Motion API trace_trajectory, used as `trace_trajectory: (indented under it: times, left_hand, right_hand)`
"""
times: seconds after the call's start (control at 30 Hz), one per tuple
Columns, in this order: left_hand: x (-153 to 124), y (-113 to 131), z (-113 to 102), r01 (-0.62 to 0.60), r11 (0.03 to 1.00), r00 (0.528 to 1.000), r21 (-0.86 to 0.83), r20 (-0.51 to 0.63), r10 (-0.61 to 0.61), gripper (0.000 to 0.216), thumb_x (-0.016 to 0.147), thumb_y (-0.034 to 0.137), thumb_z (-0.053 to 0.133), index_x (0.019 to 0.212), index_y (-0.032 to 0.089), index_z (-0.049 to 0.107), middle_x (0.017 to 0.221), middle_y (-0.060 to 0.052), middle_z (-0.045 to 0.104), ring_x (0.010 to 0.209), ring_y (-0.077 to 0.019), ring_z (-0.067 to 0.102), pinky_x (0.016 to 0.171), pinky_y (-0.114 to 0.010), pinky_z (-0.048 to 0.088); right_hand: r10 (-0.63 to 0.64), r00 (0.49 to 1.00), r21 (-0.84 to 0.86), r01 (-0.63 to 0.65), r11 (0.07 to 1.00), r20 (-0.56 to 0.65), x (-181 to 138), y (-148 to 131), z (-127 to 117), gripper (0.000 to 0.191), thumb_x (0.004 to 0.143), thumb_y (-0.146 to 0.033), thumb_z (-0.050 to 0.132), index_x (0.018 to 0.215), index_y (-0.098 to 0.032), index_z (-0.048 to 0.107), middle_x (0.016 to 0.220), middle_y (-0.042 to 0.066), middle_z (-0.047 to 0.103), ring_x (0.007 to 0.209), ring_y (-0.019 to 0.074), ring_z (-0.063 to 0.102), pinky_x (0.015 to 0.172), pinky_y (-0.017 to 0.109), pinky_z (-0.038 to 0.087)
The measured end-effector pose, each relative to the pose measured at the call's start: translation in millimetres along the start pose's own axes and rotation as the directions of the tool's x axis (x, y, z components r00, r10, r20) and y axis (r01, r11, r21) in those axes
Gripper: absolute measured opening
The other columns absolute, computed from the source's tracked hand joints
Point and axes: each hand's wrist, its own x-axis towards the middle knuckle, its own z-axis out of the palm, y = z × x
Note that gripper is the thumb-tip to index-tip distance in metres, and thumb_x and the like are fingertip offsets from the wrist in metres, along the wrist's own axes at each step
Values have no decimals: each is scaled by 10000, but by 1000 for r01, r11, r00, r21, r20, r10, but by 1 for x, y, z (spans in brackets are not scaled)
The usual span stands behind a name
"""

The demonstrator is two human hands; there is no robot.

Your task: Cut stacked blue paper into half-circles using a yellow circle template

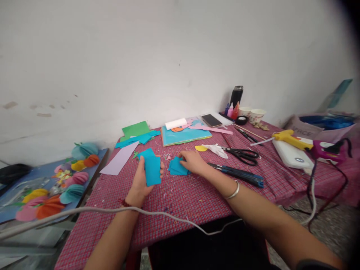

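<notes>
My left hand is closed around a stack of teal paper rectangles, held upright above the red checked tablecloth. Just to its right, my right hand rests on a small pile of teal paper pieces lying on the cloth, fingers curled over its right side. A silver bangle sits on my right wrist. A red thread circles my left wrist.
A blue utility knife, black scissors, a yellow glue gun and a white power bank lie to the right. Coloured paper sheets, a phone, cups and glue bottles stand at the back. Paper ornaments fill a left side table. A white cable crosses the front.
</notes>
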Motion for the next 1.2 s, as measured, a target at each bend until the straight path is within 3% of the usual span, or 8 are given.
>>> trace_trajectory:
  times: [0.07,0.23,0.37,0.57,0.73,0.97,1.1,1.2]
  left_hand:
    - [-1,-2,2,9,999,1000,38,14,-9,625,773,710,397,987,156,594,716,-74,654,540,-150,587,470,-247,454]
    - [2,-19,3,43,982,999,185,12,-46,728,745,768,337,973,138,621,681,-79,669,505,-153,597,449,-248,456]
    - [7,-31,2,98,964,994,248,-76,-81,754,741,785,289,828,127,645,596,-75,652,474,-153,592,464,-258,469]
    - [4,-37,8,102,960,982,261,-182,-54,656,746,756,365,909,186,647,551,-26,628,429,-155,563,414,-259,427]
    - [-4,-35,20,81,944,988,319,-147,-35,612,671,776,457,712,185,609,454,10,534,366,-111,454,367,-233,349]
    - [-1,-41,22,14,971,985,238,-171,28,539,715,707,498,750,181,608,576,11,579,447,-98,466,410,-221,351]
    - [0,-42,22,46,984,989,171,-146,-20,528,716,701,505,707,179,585,588,6,583,443,-91,464,387,-207,309]
    - [-2,-38,22,170,979,984,108,-71,-163,604,709,767,414,624,180,527,474,15,491,360,-72,381,344,-201,227]
  right_hand:
    - [-40,998,-38,38,999,-51,-3,-6,-3,194,784,-206,580,966,-166,635,971,86,656,933,213,568,842,344,371]
    - [-192,953,278,254,926,-232,-15,-34,-15,139,883,-219,482,860,-172,611,873,43,650,826,154,569,755,277,395]
    - [-309,923,251,362,898,-229,-27,-50,-17,103,870,-250,540,815,-187,600,835,23,638,855,164,562,794,303,356]
    - [-290,953,29,293,956,-84,-31,-55,-2,240,734,-350,714,873,-186,605,928,42,606,918,208,529,780,328,308]
    - [-274,960,58,278,959,-60,-32,-56,2,125,750,-251,691,759,-183,587,861,15,593,850,173,525,742,307,297]
    - [-267,963,123,270,955,-46,-34,-59,8,134,738,-293,689,790,-189,622,860,22,572,836,175,517,728,303,313]
    - [-274,961,202,276,940,-38,-33,-59,12,97,738,-254,677,710,-189,612,816,14,562,815,167,507,731,299,327]
    - [-209,968,249,239,939,-141,-32,-59,8,142,739,-230,670,848,-184,592,874,24,574,863,178,509,762,310,350]
